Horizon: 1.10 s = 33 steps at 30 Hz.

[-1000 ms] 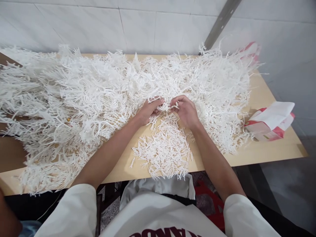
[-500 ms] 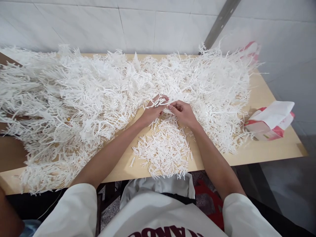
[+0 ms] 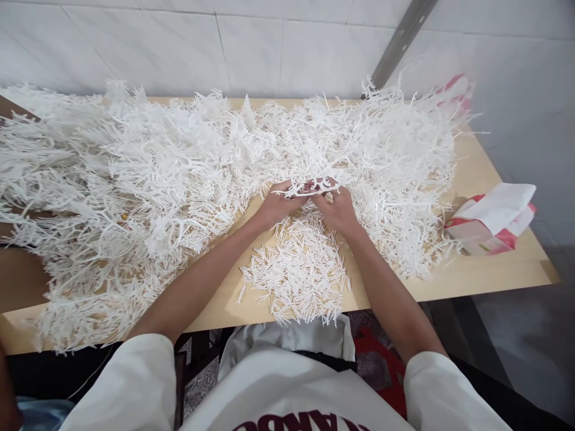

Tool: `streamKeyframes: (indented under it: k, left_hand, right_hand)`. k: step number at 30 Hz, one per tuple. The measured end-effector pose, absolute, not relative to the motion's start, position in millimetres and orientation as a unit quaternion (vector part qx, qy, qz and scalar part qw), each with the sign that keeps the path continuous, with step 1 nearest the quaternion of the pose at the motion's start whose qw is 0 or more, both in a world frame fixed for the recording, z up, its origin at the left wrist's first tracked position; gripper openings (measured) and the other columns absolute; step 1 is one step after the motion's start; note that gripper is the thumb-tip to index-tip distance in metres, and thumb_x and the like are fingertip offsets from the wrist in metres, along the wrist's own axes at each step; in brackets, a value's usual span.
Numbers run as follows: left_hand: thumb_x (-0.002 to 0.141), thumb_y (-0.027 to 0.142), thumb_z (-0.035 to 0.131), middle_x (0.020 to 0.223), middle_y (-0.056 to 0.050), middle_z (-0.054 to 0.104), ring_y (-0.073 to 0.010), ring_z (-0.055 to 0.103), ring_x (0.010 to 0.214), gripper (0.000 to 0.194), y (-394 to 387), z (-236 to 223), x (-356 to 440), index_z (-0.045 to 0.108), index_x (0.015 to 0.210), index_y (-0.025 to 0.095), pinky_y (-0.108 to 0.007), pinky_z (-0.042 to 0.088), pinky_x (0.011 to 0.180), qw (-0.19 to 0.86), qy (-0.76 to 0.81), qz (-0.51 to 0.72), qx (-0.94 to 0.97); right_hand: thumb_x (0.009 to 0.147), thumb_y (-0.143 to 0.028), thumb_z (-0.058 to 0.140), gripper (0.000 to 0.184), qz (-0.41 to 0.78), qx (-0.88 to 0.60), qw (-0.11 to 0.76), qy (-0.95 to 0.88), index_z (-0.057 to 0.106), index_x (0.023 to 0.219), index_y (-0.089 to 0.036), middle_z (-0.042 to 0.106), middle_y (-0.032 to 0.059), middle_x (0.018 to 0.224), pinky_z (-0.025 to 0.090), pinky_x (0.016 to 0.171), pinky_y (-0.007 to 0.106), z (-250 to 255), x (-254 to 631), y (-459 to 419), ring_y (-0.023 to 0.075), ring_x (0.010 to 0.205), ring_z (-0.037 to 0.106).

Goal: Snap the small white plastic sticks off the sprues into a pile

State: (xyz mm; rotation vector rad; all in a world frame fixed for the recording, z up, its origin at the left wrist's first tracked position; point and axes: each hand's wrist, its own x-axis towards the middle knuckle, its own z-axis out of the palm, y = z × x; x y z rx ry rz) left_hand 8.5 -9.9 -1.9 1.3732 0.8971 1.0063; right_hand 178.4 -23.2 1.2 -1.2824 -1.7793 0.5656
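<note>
A white branched plastic sprue [image 3: 309, 190] is held between my two hands, its thin curved arms lying across the fingers. My left hand [image 3: 282, 206] is closed on its left part. My right hand [image 3: 336, 206] pinches its right part, fingertips close to those of the left. Some fingertips are hidden behind the sprue. Below the hands, near the table's front edge, lies a low pile of short white plastic pieces [image 3: 299, 272]. Beyond the hands a large tangled heap of similar white branched pieces [image 3: 202, 149] spreads over the table.
The wooden table [image 3: 489, 266] stands against a tiled wall [image 3: 251, 48]. A red and white paper box [image 3: 489, 221] sits at the right end. A metal post [image 3: 399, 45] rises behind. At the left edge another person's arm [image 3: 20, 275] reaches in by the heap.
The sprue has shifted right and now spans both hands. My right hand has moved its fingers up onto it, and my left hand has lowered slightly.
</note>
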Motion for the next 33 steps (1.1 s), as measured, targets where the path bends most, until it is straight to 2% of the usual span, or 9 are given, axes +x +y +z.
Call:
streamKeyframes:
  k: [2,6,10,14,18,22,28,33]
  left_hand:
    - [0.072,0.038,0.071,0.080,0.001,0.061,-0.0081,0.053,0.072,0.028,-9.6,-4.2,10.0,0.062,0.088,0.017,-0.021,0.042,0.065,0.551,0.397,0.451,0.579]
    - [0.072,0.041,0.073,0.073,0.003,0.057,-0.0073,0.050,0.065,0.033,-11.6,-0.4,10.2,0.057,0.091,0.019,-0.021,0.040,0.060,0.541,0.422,0.454,0.568]
    - [0.075,0.045,0.069,0.070,0.000,0.058,-0.0084,0.048,0.063,0.030,-13.1,4.4,9.1,0.063,0.083,0.016,-0.023,0.039,0.058,0.545,0.424,0.410,0.596]
    - [0.071,0.045,0.072,0.080,-0.001,0.063,-0.0081,0.052,0.069,0.033,-12.1,1.5,9.4,0.066,0.088,0.017,-0.022,0.042,0.063,0.559,0.388,0.450,0.579]
    - [0.072,0.045,0.071,0.067,0.002,0.055,-0.0062,0.045,0.057,0.031,-11.1,-1.0,8.4,0.061,0.079,0.017,-0.023,0.038,0.056,0.584,0.429,0.438,0.532]
    - [0.073,0.039,0.070,0.065,0.002,0.050,-0.0073,0.043,0.061,0.026,-11.4,-0.6,8.6,0.057,0.070,0.017,-0.022,0.037,0.056,0.543,0.419,0.426,0.590]
    - [0.075,0.043,0.067,0.061,0.003,0.048,-0.0082,0.043,0.058,0.025,-15.1,1.7,10.1,0.059,0.077,0.019,-0.023,0.035,0.055,0.555,0.409,0.405,0.601]
    - [0.078,0.040,0.064,0.063,0.003,0.050,-0.0087,0.046,0.061,0.024,-14.2,1.3,9.7,0.057,0.074,0.018,-0.023,0.037,0.059,0.552,0.395,0.399,0.616]
  right_hand:
    - [0.085,-0.044,0.058,0.021,0.198,-0.506,0.417,-0.729,0.066,0.085,-0.024,0.068,0.0046,0.090,0.047,0.082,0.038,2.6,179.5,-23.2,0.0191,0.086,0.060]
    - [0.089,-0.049,0.052,0.028,0.154,-0.523,0.409,-0.732,0.064,0.080,-0.025,0.063,0.0026,0.076,0.046,0.075,0.036,4.1,178.9,-23.3,0.0181,0.077,0.057]
    - [0.092,-0.052,0.042,0.034,0.128,-0.529,0.407,-0.734,0.058,0.082,-0.025,0.062,0.0056,0.085,0.045,0.078,0.038,-0.3,177.6,-23.6,0.0212,0.088,0.056]
    - [0.093,-0.052,0.039,0.032,0.162,-0.534,0.406,-0.723,0.056,0.090,-0.025,0.062,0.0056,0.088,0.045,0.076,0.037,-2.4,174.8,-25.2,0.0195,0.082,0.056]
    - [0.091,-0.053,0.046,0.030,0.237,-0.534,0.420,-0.694,0.056,0.090,-0.025,0.064,0.0019,0.083,0.044,0.069,0.032,4.3,169.6,-28.7,0.0147,0.072,0.055]
    - [0.085,-0.057,0.055,0.033,0.266,-0.525,0.404,-0.700,0.059,0.089,-0.024,0.063,0.0004,0.080,0.043,0.067,0.030,7.6,169.6,-28.9,0.0140,0.070,0.054]
    - [0.089,-0.055,0.048,0.038,0.187,-0.539,0.380,-0.729,0.059,0.072,-0.022,0.058,0.0010,0.068,0.040,0.068,0.032,-2.1,179.1,-21.7,0.0151,0.065,0.051]
    - [0.091,-0.053,0.044,0.038,0.187,-0.535,0.363,-0.740,0.055,0.074,-0.022,0.056,0.0009,0.068,0.038,0.069,0.031,-1.1,178.5,-21.4,0.0147,0.065,0.048]
